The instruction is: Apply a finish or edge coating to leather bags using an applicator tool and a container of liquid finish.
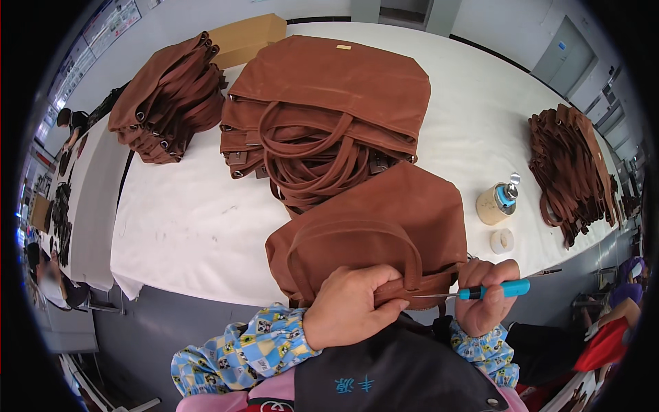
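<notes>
The left hand (351, 304) pinches a brown leather-like tote bag (412, 199) just ahead; the right hand (478, 310) grips a slim blue-handled metal tool (515, 288). The bag looks light and limp, best held by its edge.

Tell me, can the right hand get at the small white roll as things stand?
Probably yes: the small white roll lies close beyond the right hand, with nothing apparently between, though the blue-handled tool it grips may hinder grasping.

Bright, even light, soft shadows, fisheye curvature toward black corners.
</notes>
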The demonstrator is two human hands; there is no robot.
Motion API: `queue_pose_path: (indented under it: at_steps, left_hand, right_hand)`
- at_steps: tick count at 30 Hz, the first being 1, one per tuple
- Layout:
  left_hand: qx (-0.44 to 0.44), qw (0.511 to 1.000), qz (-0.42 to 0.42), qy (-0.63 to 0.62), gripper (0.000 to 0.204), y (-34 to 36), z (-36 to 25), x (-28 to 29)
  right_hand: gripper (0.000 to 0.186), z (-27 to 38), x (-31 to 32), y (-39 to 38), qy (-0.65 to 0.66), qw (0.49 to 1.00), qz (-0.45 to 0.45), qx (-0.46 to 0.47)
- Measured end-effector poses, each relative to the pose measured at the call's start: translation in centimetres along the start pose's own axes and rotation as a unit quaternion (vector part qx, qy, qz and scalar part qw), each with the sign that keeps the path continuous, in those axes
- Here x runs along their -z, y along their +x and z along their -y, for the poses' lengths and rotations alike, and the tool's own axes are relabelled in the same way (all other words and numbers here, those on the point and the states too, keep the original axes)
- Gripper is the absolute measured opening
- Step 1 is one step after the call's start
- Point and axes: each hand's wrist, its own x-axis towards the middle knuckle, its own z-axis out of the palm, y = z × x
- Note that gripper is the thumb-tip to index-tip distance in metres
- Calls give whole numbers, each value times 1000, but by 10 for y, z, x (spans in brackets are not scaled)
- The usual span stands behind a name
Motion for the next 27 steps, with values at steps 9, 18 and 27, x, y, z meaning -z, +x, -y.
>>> queue_pose_path:
  at_steps: [9,18,27]
  left_hand:
    - [-11,1000,-19,-1,19,5,3,0]
    - [-3,1000,-14,14,19,6,1,0]
    - [-11,1000,-22,19,19,5,1,-1]
  right_hand:
    - [21,-10,2,3,47,999,-4,-10]
    - [20,-14,5,4,41,999,-1,-13]
    - [19,-14,5,4,49,999,3,-12]
